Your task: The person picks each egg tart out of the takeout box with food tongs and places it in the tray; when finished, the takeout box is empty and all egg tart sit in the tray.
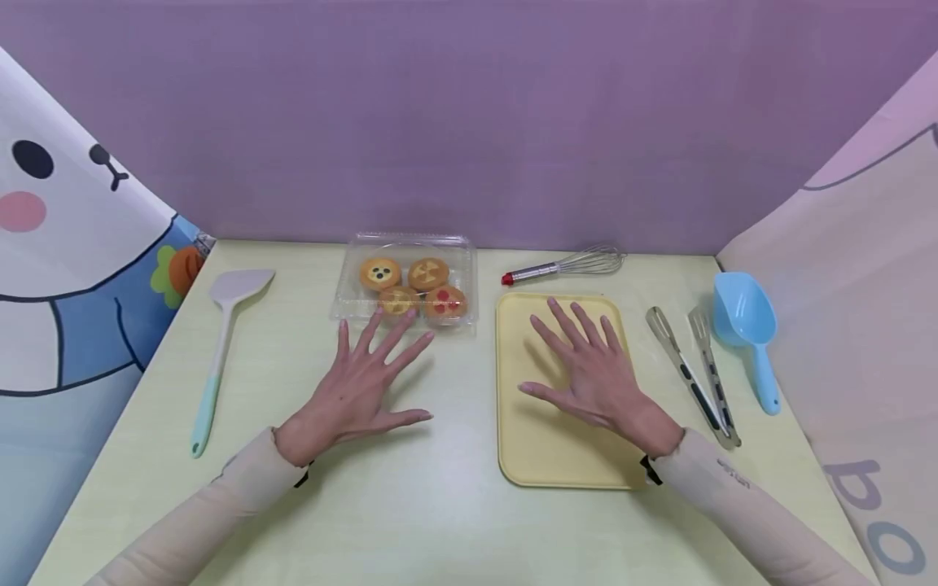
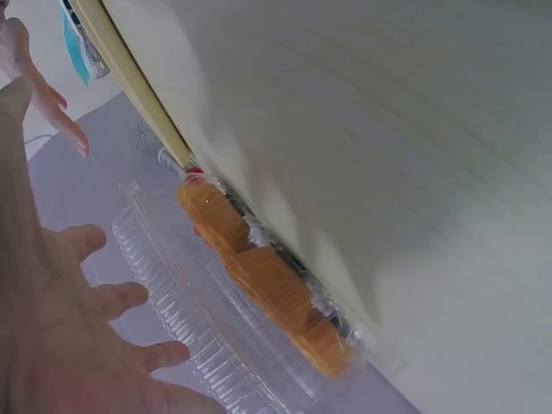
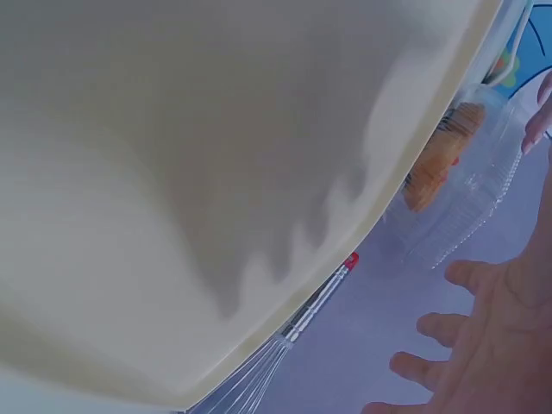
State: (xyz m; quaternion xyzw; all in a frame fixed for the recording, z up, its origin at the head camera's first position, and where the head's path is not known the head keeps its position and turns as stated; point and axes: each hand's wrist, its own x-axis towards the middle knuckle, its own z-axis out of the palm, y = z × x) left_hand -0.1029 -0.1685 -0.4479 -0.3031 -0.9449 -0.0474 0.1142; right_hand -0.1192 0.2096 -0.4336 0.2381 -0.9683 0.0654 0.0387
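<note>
My left hand [image 1: 352, 391] is spread wide above the table, its fingertips overlapping the front edge of a clear plastic box [image 1: 469, 268] in the head view. Several round pastries [image 1: 428, 274] with different toppings sit inside that box, also seen side-on as orange-brown pastries [image 2: 267, 280] in the left wrist view. Over a yellow tray [image 1: 542, 464] hovers my right hand [image 1: 597, 378], fingers straight and apart, casting a shadow on the tray. Neither hand holds anything. Behind the tray lies a whisk [image 1: 572, 266] with a red handle end.
At the left lies a spatula [image 1: 220, 350] with a mint handle. Right of the tray are metal tongs [image 1: 692, 370] and a light blue scoop [image 1: 743, 313] near the table's right edge. A purple curtain [image 1: 469, 122] hangs behind the table, with printed cloth at both sides.
</note>
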